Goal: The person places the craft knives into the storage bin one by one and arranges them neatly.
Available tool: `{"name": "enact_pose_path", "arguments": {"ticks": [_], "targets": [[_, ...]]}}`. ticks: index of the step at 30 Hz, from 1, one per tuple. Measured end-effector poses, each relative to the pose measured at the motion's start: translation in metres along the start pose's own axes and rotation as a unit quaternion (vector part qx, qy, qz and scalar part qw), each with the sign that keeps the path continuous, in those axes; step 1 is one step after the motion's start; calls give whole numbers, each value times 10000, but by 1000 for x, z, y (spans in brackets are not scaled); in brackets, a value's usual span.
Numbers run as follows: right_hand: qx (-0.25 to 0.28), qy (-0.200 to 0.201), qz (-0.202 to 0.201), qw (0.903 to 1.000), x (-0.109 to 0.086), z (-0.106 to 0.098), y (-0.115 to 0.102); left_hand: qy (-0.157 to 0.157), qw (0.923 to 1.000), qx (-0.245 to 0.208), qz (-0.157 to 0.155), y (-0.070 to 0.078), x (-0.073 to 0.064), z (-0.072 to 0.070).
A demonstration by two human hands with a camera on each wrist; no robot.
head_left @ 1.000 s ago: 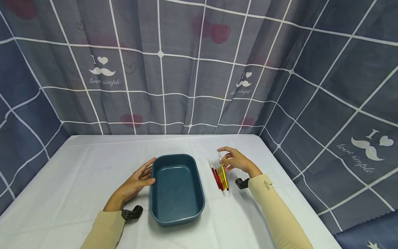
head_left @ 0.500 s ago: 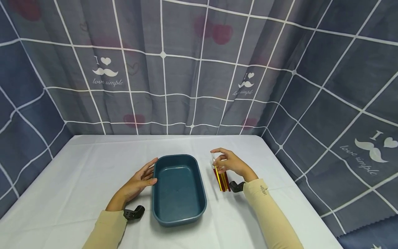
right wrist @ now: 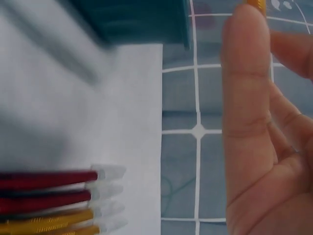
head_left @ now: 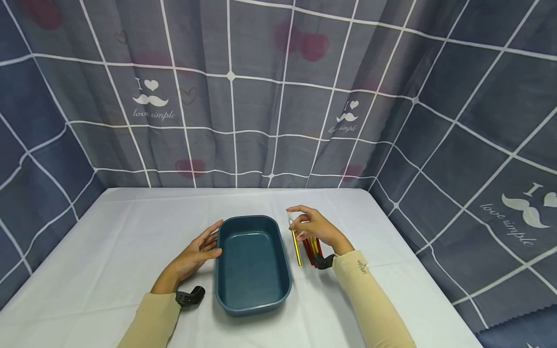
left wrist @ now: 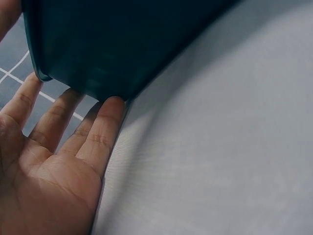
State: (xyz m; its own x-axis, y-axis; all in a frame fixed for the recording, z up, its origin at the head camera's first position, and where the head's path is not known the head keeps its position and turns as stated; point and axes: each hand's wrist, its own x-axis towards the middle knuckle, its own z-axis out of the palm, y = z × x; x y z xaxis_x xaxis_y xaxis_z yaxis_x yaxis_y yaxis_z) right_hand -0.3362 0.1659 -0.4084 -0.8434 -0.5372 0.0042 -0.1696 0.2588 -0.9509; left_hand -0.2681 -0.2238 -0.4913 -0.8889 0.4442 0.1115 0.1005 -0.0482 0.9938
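Observation:
My left hand (head_left: 191,258) rests at the left side of a blue-green rectangular plastic tub (head_left: 250,270). In the left wrist view its fairly straight fingertips (left wrist: 111,110) touch the tub's outer wall, while the head view has the thumb at the rim. Between thumb and fingers, my right hand (head_left: 317,228) pinches a slim gold pen-like stick (head_left: 297,249) with a clear cap upward, just right of the tub. Under and beside that hand lie several red and gold sticks (head_left: 310,252), partly hidden by it. Their clear caps (right wrist: 110,188) show in the right wrist view.
A white cloth (head_left: 165,208) covers the table. Grey-blue checked curtains (head_left: 252,106) hang behind it and at both sides. Dark wrist cameras (head_left: 190,296) sit at the cuffs of the beige sleeves.
My right hand has moved left with one gold stick, away from the other sticks and closer to the tub. The left hand stays at the tub's side.

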Motion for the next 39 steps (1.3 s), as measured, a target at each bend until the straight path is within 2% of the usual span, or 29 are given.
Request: {"name": "enact_pose_path", "arguments": {"ticks": [24, 33, 39], "targets": [[72, -282, -13, 9996, 21, 34, -18, -5, 10000, -71, 19, -1, 1, 0], [254, -506, 126, 9983, 33, 50, -22, -36, 10000, -79, 42, 0, 0, -1], [257, -481, 92, 9985, 36, 58, -29, -40, 10000, -47, -5, 2, 0, -1]]}}
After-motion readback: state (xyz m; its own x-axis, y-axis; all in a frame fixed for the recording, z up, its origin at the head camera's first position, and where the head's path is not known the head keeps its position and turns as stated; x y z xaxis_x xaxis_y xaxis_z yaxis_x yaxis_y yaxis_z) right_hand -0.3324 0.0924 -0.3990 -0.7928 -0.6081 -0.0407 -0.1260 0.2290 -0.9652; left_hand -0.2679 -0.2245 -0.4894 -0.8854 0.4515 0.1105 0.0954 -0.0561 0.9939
